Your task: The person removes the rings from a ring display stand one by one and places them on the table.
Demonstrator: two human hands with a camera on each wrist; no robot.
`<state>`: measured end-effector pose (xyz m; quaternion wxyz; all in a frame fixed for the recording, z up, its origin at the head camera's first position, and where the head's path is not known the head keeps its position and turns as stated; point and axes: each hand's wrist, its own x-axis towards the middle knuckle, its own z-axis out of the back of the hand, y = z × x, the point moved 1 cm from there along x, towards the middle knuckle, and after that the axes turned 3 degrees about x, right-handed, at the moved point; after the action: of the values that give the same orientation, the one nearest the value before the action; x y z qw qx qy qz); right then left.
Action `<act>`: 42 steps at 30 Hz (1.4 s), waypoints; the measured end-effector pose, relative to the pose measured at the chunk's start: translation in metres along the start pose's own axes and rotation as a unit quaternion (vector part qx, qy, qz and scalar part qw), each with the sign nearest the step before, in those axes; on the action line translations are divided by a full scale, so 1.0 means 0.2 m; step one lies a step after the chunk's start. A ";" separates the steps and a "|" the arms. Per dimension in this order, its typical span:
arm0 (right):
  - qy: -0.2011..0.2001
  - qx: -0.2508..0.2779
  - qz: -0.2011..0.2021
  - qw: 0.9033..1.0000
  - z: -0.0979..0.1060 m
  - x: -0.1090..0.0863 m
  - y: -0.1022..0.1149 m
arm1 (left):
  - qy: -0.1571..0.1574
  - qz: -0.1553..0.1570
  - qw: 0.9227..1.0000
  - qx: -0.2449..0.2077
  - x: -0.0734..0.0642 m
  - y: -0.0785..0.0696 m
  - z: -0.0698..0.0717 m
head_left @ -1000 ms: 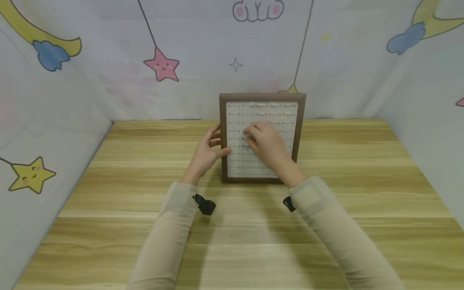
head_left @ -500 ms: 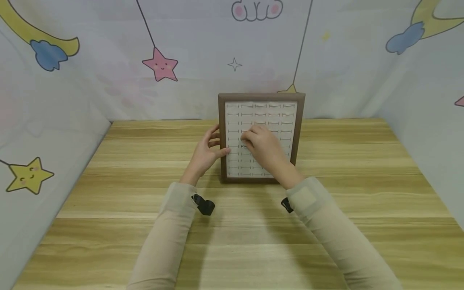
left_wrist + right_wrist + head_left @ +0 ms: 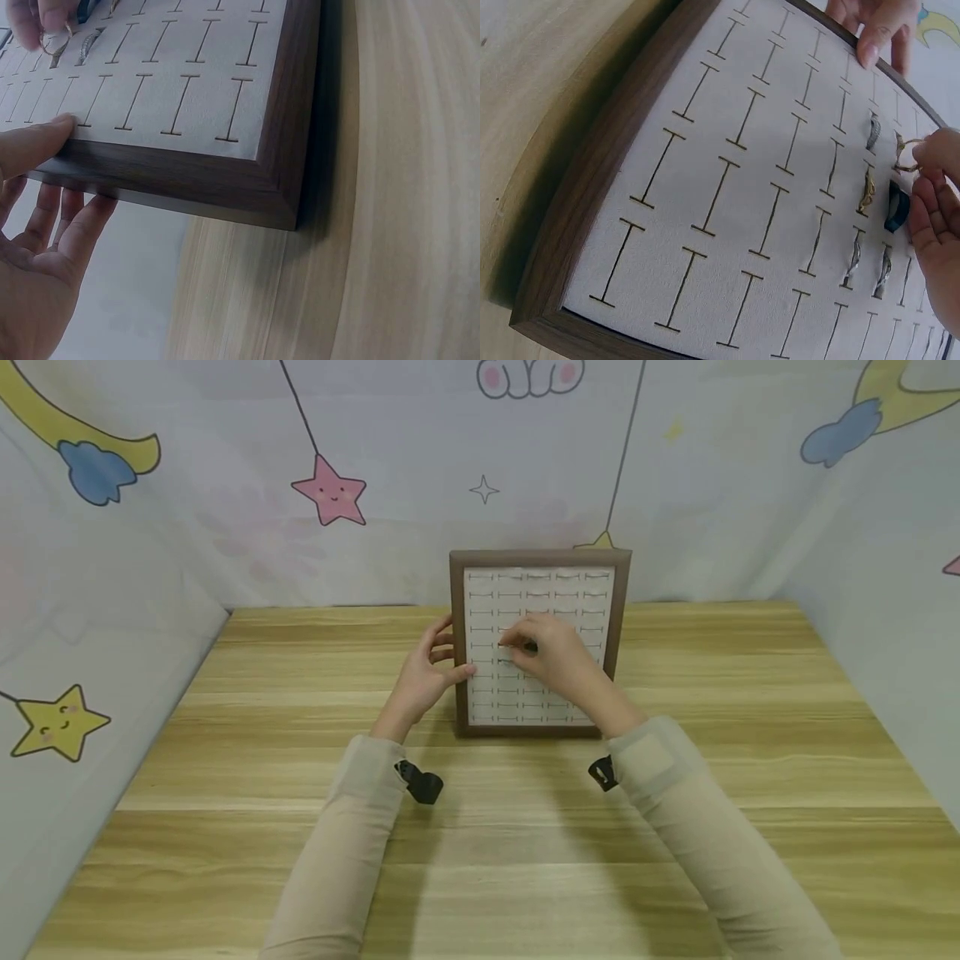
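White backdrop [image 3: 420, 427], wood-grain table [image 3: 495, 877], ring board [image 3: 555, 689], one gold ring [image 3: 898, 150] pinched

Okay, so stars and moons are printed all over the backdrop, and the table is seen running back to it. The ring board is stood upright toward the table's far side, its pale slotted pad [image 3: 641, 292] bordered by a brown frame [image 3: 540, 558]. The frame's left edge is held by the left hand [image 3: 425, 677], thumb over the front, fingers toward the back. The right hand [image 3: 555, 656] is bent in front of the pad. Down to the rings: a chunky dark-blue ring [image 3: 897, 206] is slotted in, another gold ring [image 3: 867, 187] and three silver rings [image 3: 873, 132] are tucked into slots nearby, and the first gold one is pinched between the right thumb and fingers, right at a slot. Whether it's seated in there can't be told.
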<state>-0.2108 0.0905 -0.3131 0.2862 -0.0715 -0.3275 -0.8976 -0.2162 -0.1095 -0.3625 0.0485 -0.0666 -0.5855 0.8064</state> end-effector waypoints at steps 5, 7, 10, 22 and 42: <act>-0.014 0.111 -0.084 0.990 0.06 -0.01 -0.02 | -0.003 0.007 1.000 0.000 0.00 -0.01 0.00; -0.038 0.166 -0.123 0.978 0.10 -0.01 -0.04 | -0.001 0.009 1.000 -0.001 0.00 -0.01 0.00; -0.088 0.251 -0.163 0.950 0.17 -0.01 -0.07 | -0.001 0.010 1.000 -0.002 0.00 -0.01 0.00; -0.271 0.518 -0.171 0.793 0.36 -0.10 -0.28 | -0.002 0.013 1.000 -0.006 0.00 -0.01 0.00; -0.217 0.470 -0.403 0.755 0.31 -0.37 -0.66 | -0.002 0.016 1.000 -0.005 0.00 -0.01 0.00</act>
<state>-0.2273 0.2461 -0.3611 -0.1828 0.0177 -0.7600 -0.6234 -0.2169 -0.1080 -0.3615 0.0340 -0.0744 -0.5883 0.8045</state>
